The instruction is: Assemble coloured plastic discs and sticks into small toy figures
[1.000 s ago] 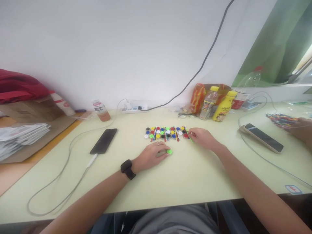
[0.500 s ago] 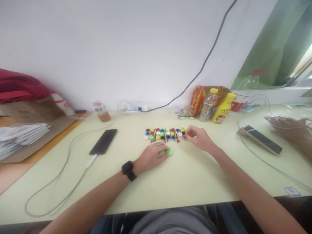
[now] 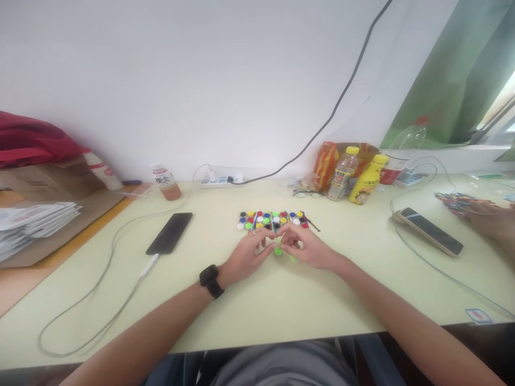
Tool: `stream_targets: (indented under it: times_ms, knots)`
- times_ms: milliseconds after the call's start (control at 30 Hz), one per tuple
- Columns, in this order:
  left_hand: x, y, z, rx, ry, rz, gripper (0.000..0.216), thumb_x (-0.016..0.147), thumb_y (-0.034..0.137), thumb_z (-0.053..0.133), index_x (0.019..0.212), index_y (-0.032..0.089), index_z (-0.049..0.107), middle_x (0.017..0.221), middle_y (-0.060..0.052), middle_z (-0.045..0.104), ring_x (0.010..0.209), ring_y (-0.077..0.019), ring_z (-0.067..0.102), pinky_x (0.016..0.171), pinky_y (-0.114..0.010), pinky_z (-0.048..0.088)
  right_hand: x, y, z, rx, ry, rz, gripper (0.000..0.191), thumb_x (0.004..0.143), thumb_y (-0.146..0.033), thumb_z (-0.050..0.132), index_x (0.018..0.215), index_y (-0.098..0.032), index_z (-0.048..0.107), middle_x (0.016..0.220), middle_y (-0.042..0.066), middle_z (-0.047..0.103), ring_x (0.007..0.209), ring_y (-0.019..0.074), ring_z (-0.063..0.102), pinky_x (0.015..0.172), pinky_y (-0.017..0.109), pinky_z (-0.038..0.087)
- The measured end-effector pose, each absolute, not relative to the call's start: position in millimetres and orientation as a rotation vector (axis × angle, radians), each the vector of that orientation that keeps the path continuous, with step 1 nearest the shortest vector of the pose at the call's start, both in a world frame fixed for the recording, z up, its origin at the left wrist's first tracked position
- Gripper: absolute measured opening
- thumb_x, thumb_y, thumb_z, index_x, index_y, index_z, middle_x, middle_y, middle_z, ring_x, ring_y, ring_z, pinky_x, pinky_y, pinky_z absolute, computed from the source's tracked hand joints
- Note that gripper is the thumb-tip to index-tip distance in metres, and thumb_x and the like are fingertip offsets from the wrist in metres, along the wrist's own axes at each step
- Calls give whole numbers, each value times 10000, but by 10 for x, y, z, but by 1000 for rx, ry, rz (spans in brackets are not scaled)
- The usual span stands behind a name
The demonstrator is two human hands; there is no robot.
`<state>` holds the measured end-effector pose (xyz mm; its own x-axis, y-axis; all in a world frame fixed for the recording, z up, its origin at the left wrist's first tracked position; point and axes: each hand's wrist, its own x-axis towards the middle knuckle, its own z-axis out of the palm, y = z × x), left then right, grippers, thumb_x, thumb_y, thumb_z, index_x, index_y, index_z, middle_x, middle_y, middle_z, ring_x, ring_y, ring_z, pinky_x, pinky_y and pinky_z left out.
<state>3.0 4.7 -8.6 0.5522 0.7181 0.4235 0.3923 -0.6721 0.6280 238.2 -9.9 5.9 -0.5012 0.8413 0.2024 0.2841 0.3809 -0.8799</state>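
A small paint pot with a green lid (image 3: 278,251) stands on the table between my two hands. My left hand (image 3: 251,253), with a ring and a black watch, is beside it; the thumb and index finger are apart, the thumb tip close to the lid. My right hand (image 3: 308,248) has its fingers bent in by the pot, fingertips nearly meeting the left ones. A thin green bit (image 3: 292,258) shows under it; what it belongs to is hidden. Just beyond lie rows of paint pots (image 3: 266,220) in several colours, with thin paintbrushes (image 3: 314,222) among them.
A phone (image 3: 169,234) on a charging cable lies at left, another phone (image 3: 432,231) at right. Behind stand a drink bottle (image 3: 166,183), two yellow-capped bottles (image 3: 365,180) and glasses (image 3: 308,193). Another person's hand (image 3: 491,217) is at far right near coloured sticks.
My right hand has moved left and nearer, from the pots' right end to the green-lidded pot. My left thumb and finger have parted from their grip on that pot.
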Motion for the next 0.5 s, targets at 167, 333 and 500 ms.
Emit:
stream_targets:
  times_ms: [167,333,500]
  knots:
    - [30,59,-84,2313,986,927,240,1037,387,581,1216,258,677,1065,-41,699,841,-167,595,741,-298,479,2404,-100,53,-971,-2034,1013,189,992,-359,591,1142,-251,550,940,24,667,782,178,613,687,298,470]
    - [29,79,-88,2308,959,918,187,1045,348,566,1119,232,692,1006,-37,698,817,-160,584,725,-291,467,2421,-108,58,-963,-2016,1108,235,995,-371,591,1190,-253,532,953,18,646,763,170,642,695,300,503]
    - [19,98,-98,2308,984,938,162,1045,313,563,1017,221,693,935,-21,697,779,-148,579,675,-277,445,2434,-79,47,-990,-2004,1100,225,984,-394,614,1138,-235,577,928,21,651,729,164,625,666,294,493]
